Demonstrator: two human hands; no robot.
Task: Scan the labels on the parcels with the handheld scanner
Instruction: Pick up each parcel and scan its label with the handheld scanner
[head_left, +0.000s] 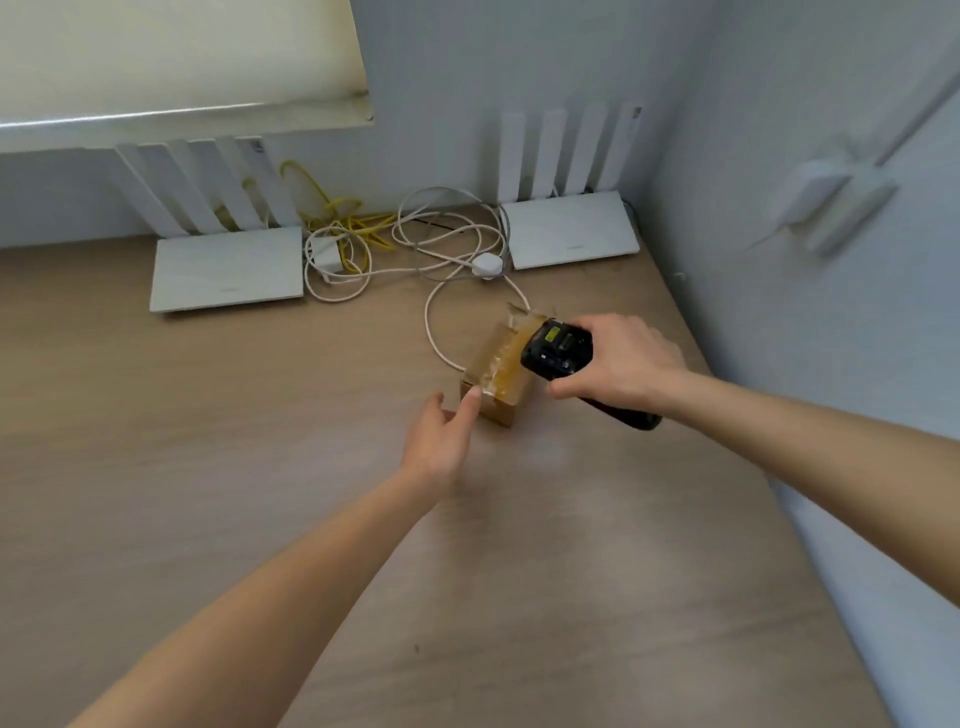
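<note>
From the head view, one small cardboard parcel (496, 376) sits on the wooden table (260, 467), right of centre and well in front of the two white routers (228, 270) and the tangle of cables (415, 244) along the wall. Its top is covered in glossy clear tape, and a torn flap sticks up at the far end. I see no label on the faces that show; it may be on a hidden side.

The left hand (441, 436) reaches the parcel's near corner, its fingers (470, 402) loosely spread, with one fingertip touching the edge and the thumb apart; it pinches nothing. The right hand (618, 364) grips the black scanner (556, 353), fingers curled round the body, with the handle poking out below the wrist. The scanner's head hangs just over the parcel's right side, perhaps touching it.

The parcel looks light and fairly stiff, so a single finger could slide or tip it. The taped top is likely slippery and glares, which could spoil a read. The bare cardboard sides, taken between thumb and fingers near the corners, seem the best hold for turning it.

The parcel is taped shut apart from the torn flap, so I cannot tell what it contains. No other container is in sight.
</note>
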